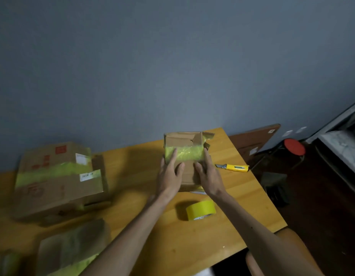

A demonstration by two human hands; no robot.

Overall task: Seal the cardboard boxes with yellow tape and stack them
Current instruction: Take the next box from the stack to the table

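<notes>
Head-worn camera looks forward and down onto the table [242, 206], close.

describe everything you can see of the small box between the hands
The small box is worn brown cardboard and sits on the wooden table, toward its far edge. A crinkled band of yellow tape crosses its top. Beyond the tape, the far flaps look ragged and stand partly open. The left hand and right hand flank the box, fingers straight along its sides and thumbs resting on top.
</notes>
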